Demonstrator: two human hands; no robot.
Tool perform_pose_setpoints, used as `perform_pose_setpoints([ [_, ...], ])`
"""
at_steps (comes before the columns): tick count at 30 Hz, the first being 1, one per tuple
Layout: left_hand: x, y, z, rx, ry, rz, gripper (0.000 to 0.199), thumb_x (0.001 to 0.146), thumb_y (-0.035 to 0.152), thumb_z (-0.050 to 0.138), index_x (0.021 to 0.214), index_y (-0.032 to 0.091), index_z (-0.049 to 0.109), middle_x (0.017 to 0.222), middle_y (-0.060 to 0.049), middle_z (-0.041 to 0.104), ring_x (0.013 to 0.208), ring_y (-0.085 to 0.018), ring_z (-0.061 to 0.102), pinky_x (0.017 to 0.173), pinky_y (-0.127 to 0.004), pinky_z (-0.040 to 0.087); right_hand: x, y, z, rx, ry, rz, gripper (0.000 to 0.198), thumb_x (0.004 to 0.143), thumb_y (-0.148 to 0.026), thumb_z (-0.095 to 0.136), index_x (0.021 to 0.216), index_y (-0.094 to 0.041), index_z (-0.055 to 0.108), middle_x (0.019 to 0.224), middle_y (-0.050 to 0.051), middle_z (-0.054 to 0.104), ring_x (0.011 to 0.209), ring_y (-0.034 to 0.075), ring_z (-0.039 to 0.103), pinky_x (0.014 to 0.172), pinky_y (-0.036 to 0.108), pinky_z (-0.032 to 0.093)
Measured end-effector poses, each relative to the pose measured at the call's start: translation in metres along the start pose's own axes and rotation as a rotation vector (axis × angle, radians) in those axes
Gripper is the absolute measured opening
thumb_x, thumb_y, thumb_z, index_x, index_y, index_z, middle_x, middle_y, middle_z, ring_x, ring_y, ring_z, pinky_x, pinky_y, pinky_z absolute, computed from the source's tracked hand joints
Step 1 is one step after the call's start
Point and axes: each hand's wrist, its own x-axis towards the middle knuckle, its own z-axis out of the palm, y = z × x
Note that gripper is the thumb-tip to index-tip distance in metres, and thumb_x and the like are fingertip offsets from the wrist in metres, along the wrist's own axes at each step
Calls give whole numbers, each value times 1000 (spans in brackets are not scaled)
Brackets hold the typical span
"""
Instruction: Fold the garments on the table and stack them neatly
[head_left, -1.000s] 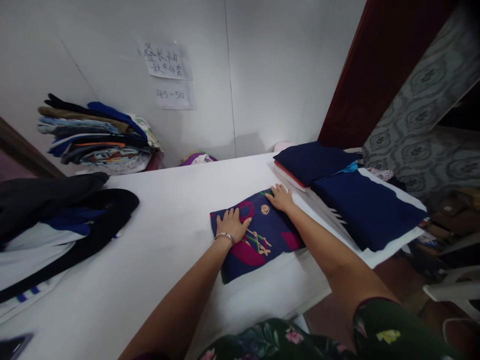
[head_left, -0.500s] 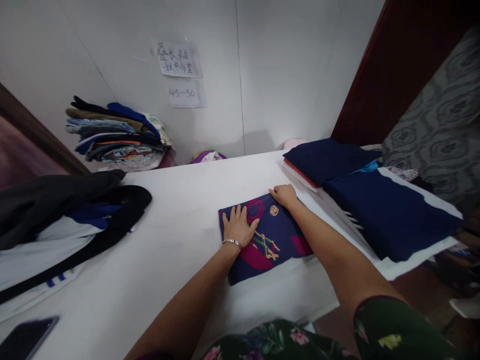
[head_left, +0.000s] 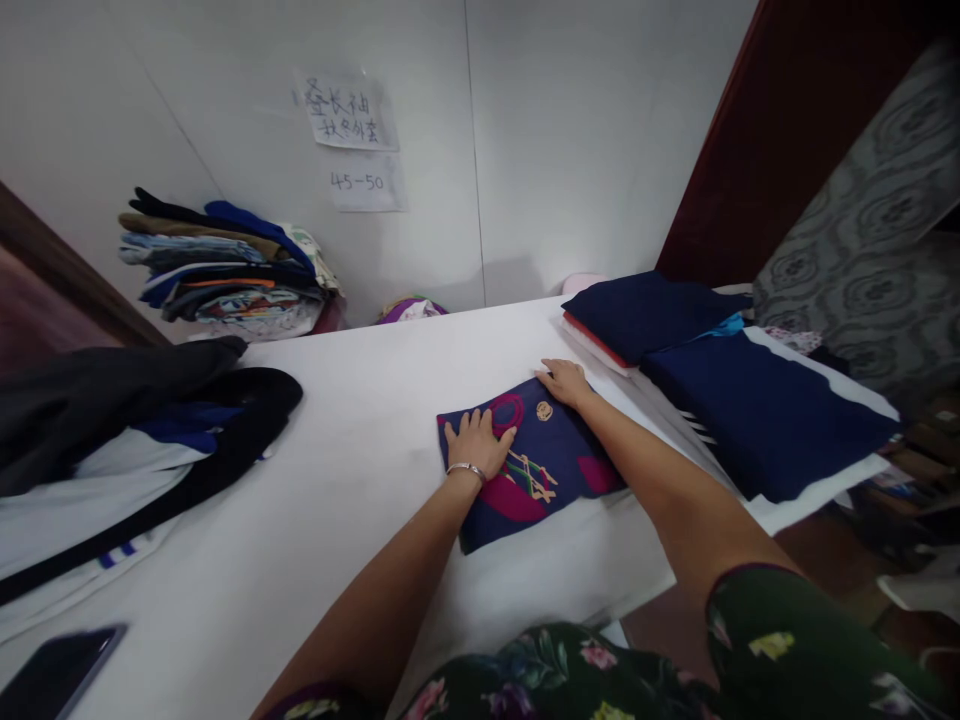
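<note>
A folded navy garment (head_left: 559,455) with magenta patches, a tan emblem and green-and-tan embroidery lies flat near the front of the white table. My left hand (head_left: 478,447), with a silver bracelet at the wrist, rests on its left part, fingers spread. At the garment's far right corner lies my right hand (head_left: 564,382), its fingers apart and touching the fabric edge. Part of the garment's right side is hidden under my right forearm.
Folded navy clothes (head_left: 765,410) are stacked on the right. Dark and white clothes (head_left: 142,440) lie in a loose heap on the left. A tall pile of folded clothes (head_left: 232,265) stands by the wall. A phone (head_left: 60,670) lies at the front left.
The fingers of my right hand have loosened and spread at the garment's far corner. My left hand stays on the cloth. The whole view has shifted slightly.
</note>
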Motion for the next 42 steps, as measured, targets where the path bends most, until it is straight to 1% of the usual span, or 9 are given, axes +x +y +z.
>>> perform_pose_setpoints([
  [3,0,1,-2,3,6,8,69,86,64,23,136,21,45,144,-13,45,134,-33,34,109,-62,18,-30,4,-1,54,74,-172,54,95,-50,34,141,-23,41,149,8,37,139,25,25,112,48,14],
  [7,1,4,-6,-17,-20,4,70,85,63,27,136,17,44,143,-14,46,134,-33,34,109,-63,17,-55,22,3,214,-145,-254,56,93,-54,38,141,-26,42,152,5,32,142,26,21,114,52,13],
  [9,2,4,-7,-28,-24,4,71,85,62,29,136,16,44,143,-15,46,134,-34,35,109,-63,17,-60,35,0,355,-186,-184,55,92,-54,39,137,-24,48,148,6,39,139,24,29,114,47,20],
  [13,5,-1,-9,-105,-30,27,71,85,63,31,137,16,43,145,-14,43,135,-33,34,109,-62,18,-77,58,-20,637,36,-15,49,89,-51,46,125,-21,61,129,7,60,121,23,53,107,41,36],
  [17,-6,-6,-16,-228,72,109,60,88,56,34,135,19,46,145,-11,43,135,-28,36,112,-57,18,-129,81,-35,793,32,59,42,85,-43,55,118,-18,65,114,8,68,104,24,63,95,43,47],
  [24,-79,-6,-14,-102,66,487,68,81,61,48,136,21,44,147,-12,41,138,-29,31,112,-58,16,-213,99,-26,488,-16,-142,67,75,-33,69,137,-27,47,142,7,47,125,27,48,101,46,42],
  [28,-98,-7,-7,16,61,524,73,76,50,60,139,19,40,151,-13,33,140,-32,25,111,-61,15,-213,95,-18,245,7,-257,59,80,-25,62,137,-29,47,150,6,34,131,26,43,104,43,41],
  [36,-100,-8,-5,87,85,496,59,80,21,49,138,18,42,148,-11,39,140,-27,27,113,-55,19,-170,95,-18,128,381,-319,36,93,-20,40,116,-28,66,127,4,61,108,21,60,93,40,49],
  [42,-104,-8,0,144,91,542,69,72,12,50,140,16,41,151,-10,35,142,-27,23,114,-57,15,-161,104,9,81,253,-383,31,88,-15,47,103,-22,73,110,9,70,98,22,64,85,38,52],
])
